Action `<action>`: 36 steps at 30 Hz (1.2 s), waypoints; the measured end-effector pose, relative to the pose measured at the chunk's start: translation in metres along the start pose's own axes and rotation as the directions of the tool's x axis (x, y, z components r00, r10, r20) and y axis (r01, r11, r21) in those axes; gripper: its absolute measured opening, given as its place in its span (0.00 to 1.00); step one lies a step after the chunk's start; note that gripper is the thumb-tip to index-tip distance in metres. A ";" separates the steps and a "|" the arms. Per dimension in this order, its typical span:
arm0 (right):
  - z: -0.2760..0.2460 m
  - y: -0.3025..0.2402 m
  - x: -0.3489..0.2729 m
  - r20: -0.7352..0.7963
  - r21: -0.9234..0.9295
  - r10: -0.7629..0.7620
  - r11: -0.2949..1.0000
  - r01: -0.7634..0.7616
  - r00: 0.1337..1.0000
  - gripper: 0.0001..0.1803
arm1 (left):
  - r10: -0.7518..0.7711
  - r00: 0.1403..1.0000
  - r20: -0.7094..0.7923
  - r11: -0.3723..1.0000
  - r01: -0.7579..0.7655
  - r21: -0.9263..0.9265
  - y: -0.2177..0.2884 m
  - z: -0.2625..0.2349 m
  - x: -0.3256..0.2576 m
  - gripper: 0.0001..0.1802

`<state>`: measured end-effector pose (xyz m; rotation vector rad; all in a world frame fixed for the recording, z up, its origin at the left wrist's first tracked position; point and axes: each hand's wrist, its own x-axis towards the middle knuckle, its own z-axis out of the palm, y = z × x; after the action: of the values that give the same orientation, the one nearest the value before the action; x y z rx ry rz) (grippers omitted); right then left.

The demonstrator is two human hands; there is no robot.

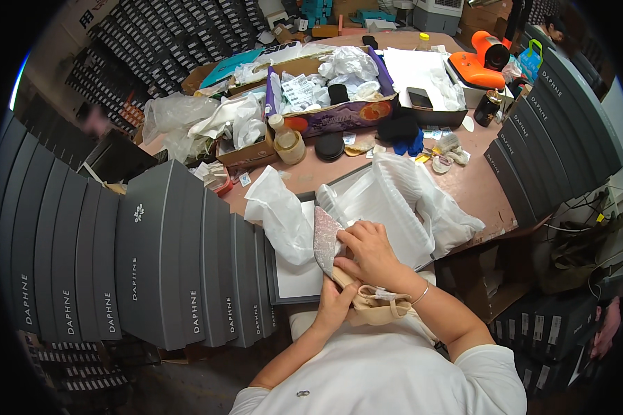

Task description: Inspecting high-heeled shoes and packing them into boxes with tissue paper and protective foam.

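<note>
A beige strapped shoe (327, 245) with a pointed, glittering toe sits just below center in the head view, pinched by the fingers of the left hand (334, 306); the right hand's (368, 252) bent fingers touch its opening, grip unclear.

Head-worn fisheye, looking down, left hand (333, 306), right hand (372, 254) near.

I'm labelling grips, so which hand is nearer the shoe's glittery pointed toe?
Right. The right hand has its fingertips at the edge of the glittery toe; the left hand grips the shoe farther back, at its beige part.
</note>
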<state>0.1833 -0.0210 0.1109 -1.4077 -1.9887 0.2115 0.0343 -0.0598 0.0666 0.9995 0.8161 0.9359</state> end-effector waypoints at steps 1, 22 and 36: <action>-0.004 -0.001 0.002 0.040 0.026 0.043 0.999 -0.044 0.998 0.28 | -0.001 1.000 0.000 1.000 0.001 0.007 0.000 -0.001 0.002 0.28; -0.033 0.063 -0.008 -0.025 -0.098 0.241 0.965 -0.243 0.970 0.25 | -0.312 0.949 0.051 0.891 0.311 -0.330 0.030 -0.037 0.024 0.17; 0.031 0.016 0.005 0.396 -0.157 -0.242 0.933 0.325 0.886 0.08 | -0.345 0.930 0.125 0.898 0.365 -0.244 0.007 -0.027 -0.006 0.31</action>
<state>0.1755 -0.0027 0.0814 -1.2504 -2.5756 0.1332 0.0057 -0.0550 0.0650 0.6226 0.7531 0.6626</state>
